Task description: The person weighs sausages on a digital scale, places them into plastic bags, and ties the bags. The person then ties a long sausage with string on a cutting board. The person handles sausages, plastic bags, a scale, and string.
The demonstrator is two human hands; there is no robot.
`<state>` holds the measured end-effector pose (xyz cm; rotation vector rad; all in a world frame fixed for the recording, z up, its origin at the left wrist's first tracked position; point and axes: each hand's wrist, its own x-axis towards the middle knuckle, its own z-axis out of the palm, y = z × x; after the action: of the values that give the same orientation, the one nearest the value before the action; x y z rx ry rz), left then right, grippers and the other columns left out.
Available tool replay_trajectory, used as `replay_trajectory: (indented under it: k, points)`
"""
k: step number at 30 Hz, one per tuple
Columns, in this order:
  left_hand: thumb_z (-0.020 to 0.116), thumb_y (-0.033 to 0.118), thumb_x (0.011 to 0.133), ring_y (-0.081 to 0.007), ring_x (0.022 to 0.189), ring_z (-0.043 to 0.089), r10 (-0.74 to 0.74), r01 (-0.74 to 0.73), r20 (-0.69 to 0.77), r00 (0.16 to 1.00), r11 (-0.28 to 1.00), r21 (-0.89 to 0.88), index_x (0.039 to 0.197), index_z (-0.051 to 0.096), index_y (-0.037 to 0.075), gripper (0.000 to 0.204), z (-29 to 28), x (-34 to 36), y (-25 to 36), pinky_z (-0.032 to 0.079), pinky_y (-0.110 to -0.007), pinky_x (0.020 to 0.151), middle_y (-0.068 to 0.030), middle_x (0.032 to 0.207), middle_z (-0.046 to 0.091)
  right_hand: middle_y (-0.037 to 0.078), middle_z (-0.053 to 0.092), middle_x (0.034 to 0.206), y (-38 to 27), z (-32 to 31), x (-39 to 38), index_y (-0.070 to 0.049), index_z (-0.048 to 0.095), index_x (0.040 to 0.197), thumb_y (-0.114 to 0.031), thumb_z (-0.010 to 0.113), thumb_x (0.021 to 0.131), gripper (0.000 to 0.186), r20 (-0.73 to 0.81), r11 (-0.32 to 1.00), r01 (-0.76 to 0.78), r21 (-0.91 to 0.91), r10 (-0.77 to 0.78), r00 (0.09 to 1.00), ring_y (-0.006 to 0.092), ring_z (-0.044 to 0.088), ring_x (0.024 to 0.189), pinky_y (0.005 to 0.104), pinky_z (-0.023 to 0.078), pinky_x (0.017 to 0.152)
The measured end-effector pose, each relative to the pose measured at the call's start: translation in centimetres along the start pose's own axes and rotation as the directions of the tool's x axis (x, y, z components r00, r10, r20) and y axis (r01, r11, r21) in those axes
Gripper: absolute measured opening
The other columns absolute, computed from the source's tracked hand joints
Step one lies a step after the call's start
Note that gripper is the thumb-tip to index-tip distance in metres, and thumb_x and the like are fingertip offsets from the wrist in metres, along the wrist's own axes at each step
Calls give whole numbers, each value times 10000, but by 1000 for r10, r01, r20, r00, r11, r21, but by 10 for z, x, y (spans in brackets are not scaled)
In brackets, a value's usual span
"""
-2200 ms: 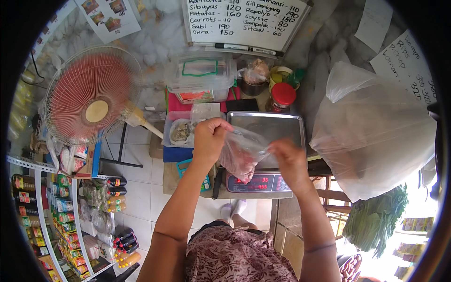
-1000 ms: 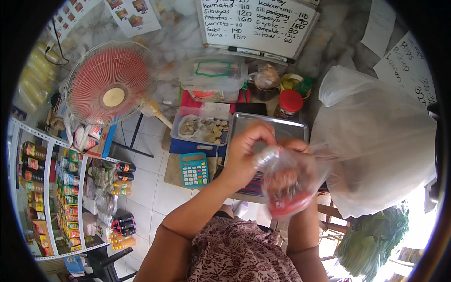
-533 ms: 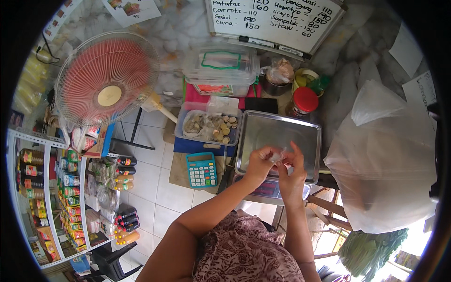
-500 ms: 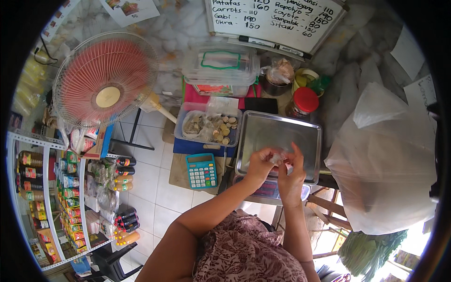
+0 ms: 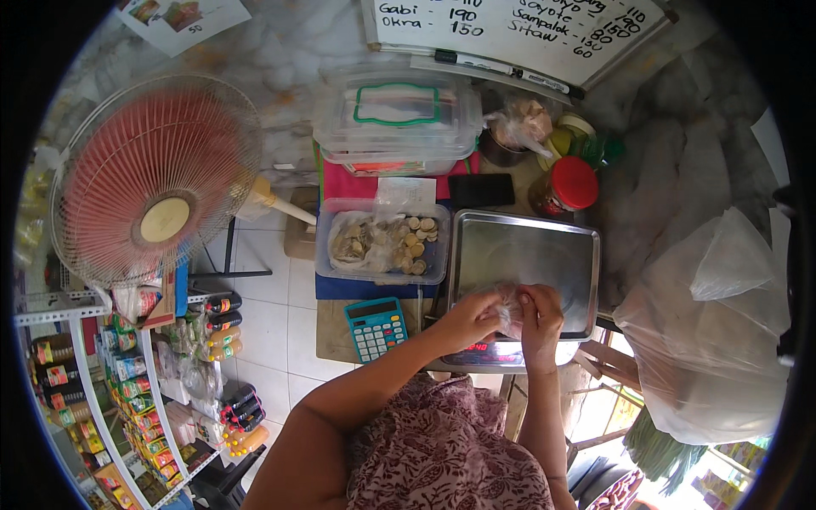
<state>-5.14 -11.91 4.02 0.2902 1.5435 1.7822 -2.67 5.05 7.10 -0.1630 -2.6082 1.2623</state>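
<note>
Between my two hands is a small clear plastic bag (image 5: 509, 309), crumpled, with something pinkish showing through it; its contents are too blurred to name. My left hand (image 5: 469, 323) grips the bag's left side with bent fingers. At its right edge my right hand (image 5: 541, 321) pinches it, fingers curled. Both hands are over the front part of a weighing scale's metal tray (image 5: 544, 246). Below them glows the scale's red display (image 5: 478, 347), partly covered by my left hand and forearm.
Left of the scale are a plastic tub of coins (image 5: 382, 279) and a blue calculator (image 5: 376, 330). Behind stand lidded clear boxes (image 5: 395, 127), a dark phone-like slab (image 5: 481, 190) and a red-lidded jar (image 5: 573, 184). A fan (image 5: 161, 183) is at left, a large plastic bag (image 5: 705, 340) at right.
My fingers have closed in around the plastic bag, and my right hand's raised finger has come down onto it. The whole view has shifted, with the counter things lower in it.
</note>
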Motion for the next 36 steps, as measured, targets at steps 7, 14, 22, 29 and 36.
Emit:
replay_trajectory:
  k: [7, 14, 22, 29, 36]
  points:
    - [530, -43, 872, -211, 602, 621, 200, 173, -589, 783, 840, 515, 955, 601, 39, 136, -112, 18, -34, 509, -336, 582, -99, 761, 608, 149, 651, 926, 25, 6, -7, 36, 679, 971, 65, 581, 873, 142, -47, 995, -90, -42, 88, 995, 257, 639, 846, 323, 494, 770]
    - [621, 11, 805, -372, 904, 649, 235, 372, -453, 860, 321, 871, 1122, 683, 122, 342, -181, 45, -41, 528, -467, 776, -155, 1042, 661, 166, 650, 1039, 60, 0, -16, 10, 661, 1109, 31, 585, 888, 234, -264, 958, -275, -80, 246, 933, 308, 637, 870, 366, 520, 775]
    - [636, 14, 789, -351, 891, 649, 297, 275, -352, 888, 270, 923, 1140, 674, 154, 381, -197, -2, -22, 524, -448, 765, -133, 940, 660, 166, 547, 1301, 77, -8, 1, -21, 598, 1250, 6, 662, 808, 447, -115, 810, -130, -572, 77, 990, 365, 526, 1155, 448, 451, 957]
    - [632, 9, 793, -365, 856, 631, 343, 412, -516, 785, 333, 848, 923, 692, 65, 154, -210, -44, -21, 513, -443, 741, -157, 844, 635, 150, 556, 1294, 68, -12, 7, -39, 619, 1195, 68, 700, 724, 490, -69, 855, -132, -502, 113, 991, 379, 538, 1134, 452, 461, 952]
    - [735, 78, 746, -351, 991, 598, 328, 376, -516, 792, 404, 834, 1080, 628, 72, 350, -215, -49, -25, 496, -428, 858, -138, 1001, 633, 153, 542, 1312, 70, -13, 8, -50, 601, 1204, 66, 707, 719, 510, -62, 841, -150, -519, 138, 988, 385, 524, 1154, 467, 455, 950]
